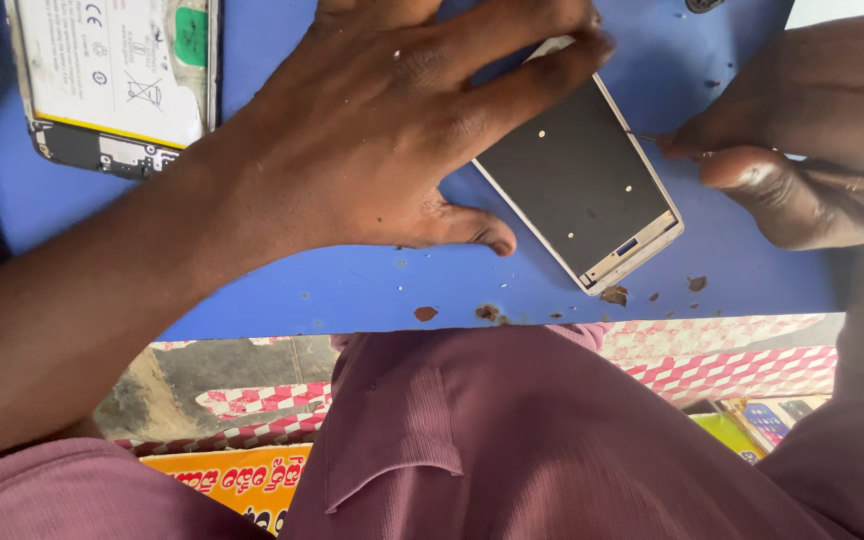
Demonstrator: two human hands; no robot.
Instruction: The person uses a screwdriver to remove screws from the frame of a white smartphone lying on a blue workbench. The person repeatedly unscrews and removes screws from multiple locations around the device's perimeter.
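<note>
Both our hands work at a phone frame (580,185) lying flat on the blue counter (352,285), right of the frame's centre. Our left hand (392,130) is spread open over the counter, its fingertips (572,50) pressing the frame's upper end. Our right hand (802,150), at the right edge of the frame, pinches a thin metal tool (644,137) whose tip touches the frame's right rim. Small brown chips (614,295) lie just below the frame. Farther off, upper left, an opened phone (117,75) shows its white battery.
</note>
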